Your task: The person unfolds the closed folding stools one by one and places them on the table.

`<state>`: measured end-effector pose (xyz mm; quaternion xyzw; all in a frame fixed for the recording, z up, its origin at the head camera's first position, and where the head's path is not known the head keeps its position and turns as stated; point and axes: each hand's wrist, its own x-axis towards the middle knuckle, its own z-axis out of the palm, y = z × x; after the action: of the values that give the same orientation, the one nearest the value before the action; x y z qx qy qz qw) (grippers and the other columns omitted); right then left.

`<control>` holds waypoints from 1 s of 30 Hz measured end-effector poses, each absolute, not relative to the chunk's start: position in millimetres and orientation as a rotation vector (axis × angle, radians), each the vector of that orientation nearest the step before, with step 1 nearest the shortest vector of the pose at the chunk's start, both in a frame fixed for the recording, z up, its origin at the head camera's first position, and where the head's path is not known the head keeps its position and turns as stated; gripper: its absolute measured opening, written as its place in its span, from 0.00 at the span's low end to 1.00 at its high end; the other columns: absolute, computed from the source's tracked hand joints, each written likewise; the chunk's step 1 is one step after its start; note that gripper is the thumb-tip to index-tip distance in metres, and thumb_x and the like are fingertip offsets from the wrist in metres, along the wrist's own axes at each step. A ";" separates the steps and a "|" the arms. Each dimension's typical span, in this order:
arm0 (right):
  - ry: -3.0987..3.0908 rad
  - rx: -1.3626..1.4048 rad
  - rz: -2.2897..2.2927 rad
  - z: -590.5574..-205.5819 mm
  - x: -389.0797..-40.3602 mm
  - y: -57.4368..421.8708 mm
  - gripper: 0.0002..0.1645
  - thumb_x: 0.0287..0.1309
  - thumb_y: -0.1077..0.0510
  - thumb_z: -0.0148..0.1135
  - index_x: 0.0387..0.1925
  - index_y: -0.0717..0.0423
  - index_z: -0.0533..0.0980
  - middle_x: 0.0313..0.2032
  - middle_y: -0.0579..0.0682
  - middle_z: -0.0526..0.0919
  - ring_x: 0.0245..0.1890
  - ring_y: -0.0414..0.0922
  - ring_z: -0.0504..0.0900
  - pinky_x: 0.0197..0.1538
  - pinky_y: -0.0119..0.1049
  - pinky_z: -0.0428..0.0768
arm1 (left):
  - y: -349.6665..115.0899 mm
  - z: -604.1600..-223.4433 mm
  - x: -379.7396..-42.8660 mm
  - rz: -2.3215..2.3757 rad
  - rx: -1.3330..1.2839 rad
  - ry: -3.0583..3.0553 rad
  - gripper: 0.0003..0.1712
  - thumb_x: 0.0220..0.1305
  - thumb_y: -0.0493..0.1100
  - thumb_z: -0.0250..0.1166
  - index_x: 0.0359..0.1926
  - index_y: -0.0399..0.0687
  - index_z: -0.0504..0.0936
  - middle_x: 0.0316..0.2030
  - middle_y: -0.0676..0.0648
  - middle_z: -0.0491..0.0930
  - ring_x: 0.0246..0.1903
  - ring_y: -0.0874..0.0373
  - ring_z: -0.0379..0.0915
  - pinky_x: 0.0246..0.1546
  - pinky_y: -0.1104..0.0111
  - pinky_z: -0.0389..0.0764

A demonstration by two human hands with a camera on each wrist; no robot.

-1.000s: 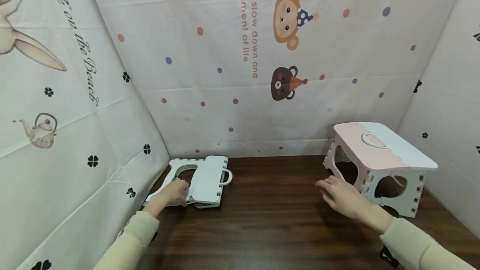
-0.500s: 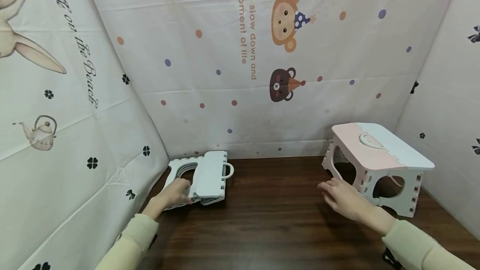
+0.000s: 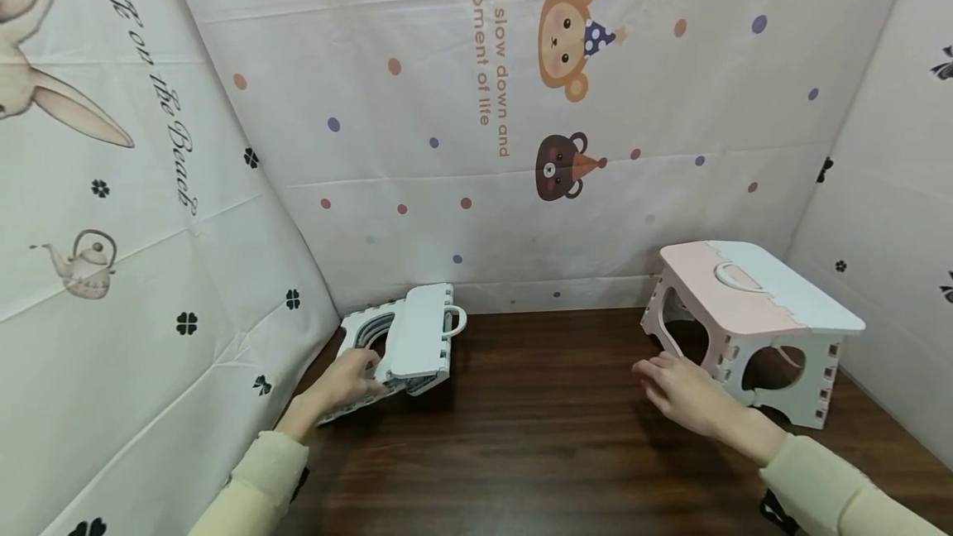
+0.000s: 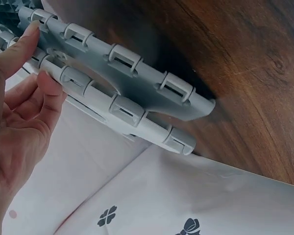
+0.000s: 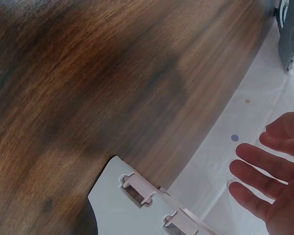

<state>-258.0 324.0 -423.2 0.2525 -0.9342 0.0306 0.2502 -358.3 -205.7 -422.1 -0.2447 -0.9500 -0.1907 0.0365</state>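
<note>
A white folding step stool [image 3: 420, 329], partly folded, lies tilted in the back left corner, its loop handle pointing right. My left hand [image 3: 342, 383] grips its near edge. In the left wrist view, thumb and fingers of the left hand [image 4: 19, 117] pinch the hinged edge of the white stool [image 4: 152, 128], whose two leg panels stand slightly apart. My right hand [image 3: 681, 391] hovers just left of a pink-and-white folding step stool [image 3: 715, 296], which stands unfolded. The right hand's fingers [image 5: 252, 198] are relaxed and hold nothing; part of the pink-and-white stool [image 5: 112, 191] shows below.
Both stools are on a dark brown wooden table [image 3: 536, 437]. White printed cloth [image 3: 417, 139] hangs as walls at the back, the left [image 3: 149, 263] and the right [image 3: 893, 230], close behind the stools.
The white stool has tilted up, its handle side rising and shifting slightly right. My left hand has moved a little right with it. The right hand and the pink-and-white stool stay nearly still.
</note>
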 end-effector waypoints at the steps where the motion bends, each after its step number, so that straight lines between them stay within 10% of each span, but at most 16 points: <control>1: -2.550 0.685 0.084 -423.0 -257.9 324.1 0.11 0.50 0.63 0.68 0.38 0.56 0.81 0.33 0.46 0.84 0.35 0.44 0.82 0.38 0.42 0.80 | -205.4 -421.3 -357.9 -0.599 -0.744 -2.910 0.18 0.45 0.42 0.77 0.23 0.47 0.72 0.18 0.56 0.62 0.19 0.64 0.53 0.22 0.73 0.57; 6: -2.561 0.675 0.079 -423.1 -258.0 324.4 0.11 0.50 0.63 0.67 0.38 0.56 0.81 0.32 0.46 0.84 0.35 0.45 0.82 0.38 0.43 0.80 | -203.3 -415.2 -353.5 -0.681 -0.746 -2.879 0.15 0.46 0.44 0.77 0.32 0.45 0.81 0.23 0.54 0.76 0.21 0.64 0.63 0.23 0.73 0.66; 30: -2.542 0.656 0.094 -421.1 -259.9 327.6 0.12 0.50 0.63 0.67 0.39 0.59 0.80 0.31 0.47 0.84 0.33 0.45 0.82 0.37 0.43 0.79 | -193.6 -390.6 -338.0 -0.966 -0.657 -2.743 0.18 0.50 0.46 0.75 0.39 0.43 0.81 0.31 0.48 0.82 0.32 0.58 0.78 0.28 0.71 0.76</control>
<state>-259.9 327.6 -421.1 0.2415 -0.9358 0.0346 0.2545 -338.0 -193.6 -390.6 -0.2197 -0.9171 -0.3229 0.0802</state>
